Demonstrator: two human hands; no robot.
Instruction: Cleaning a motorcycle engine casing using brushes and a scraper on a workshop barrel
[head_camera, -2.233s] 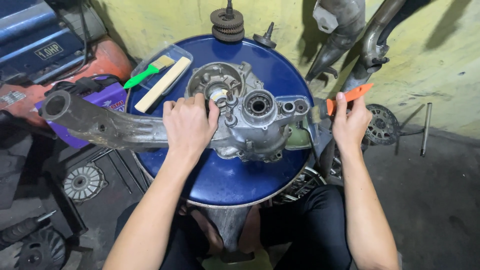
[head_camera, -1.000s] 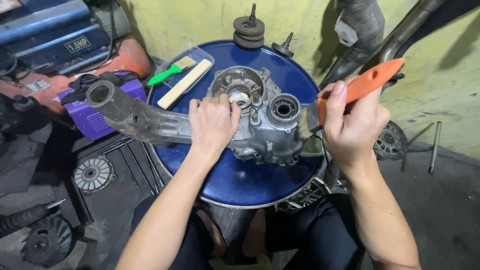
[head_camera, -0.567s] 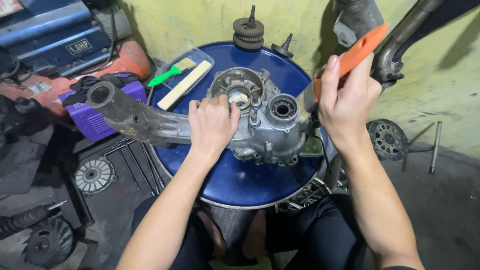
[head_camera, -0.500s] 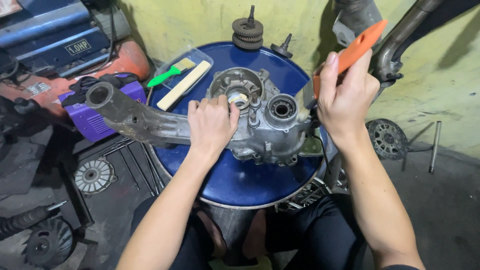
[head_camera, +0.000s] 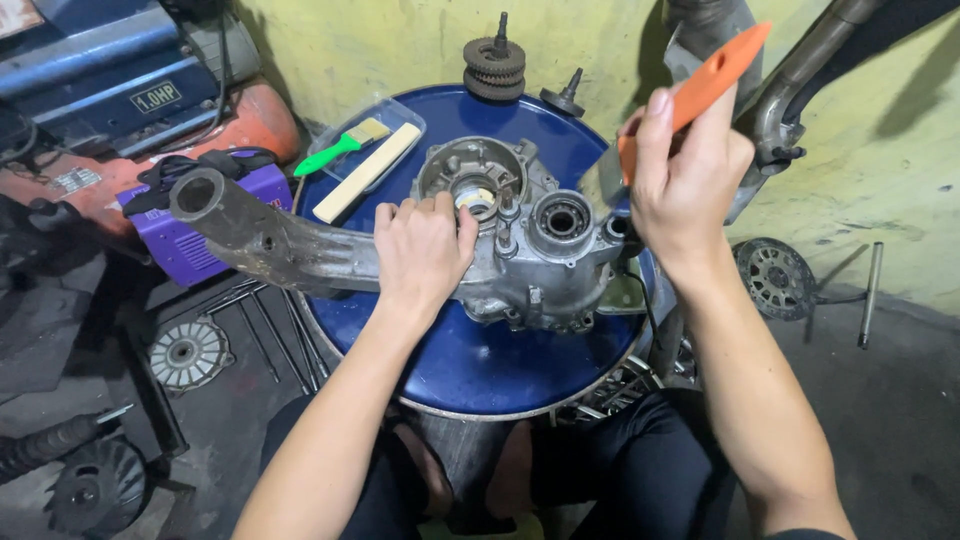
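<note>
A blue drum (head_camera: 480, 370) carries a grey engine case (head_camera: 520, 250) lying flat across its top. The left hand (head_camera: 420, 250) rests open on the case. The right hand (head_camera: 685, 185), raised beside it, grips an orange scraper (head_camera: 715, 70).

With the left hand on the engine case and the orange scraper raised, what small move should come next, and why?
Probably lower the orange scraper toward the engine case. The right hand holds it raised, clear of the metal, while the left hand rests on the case and steadies it on the blue drum lid.
</note>
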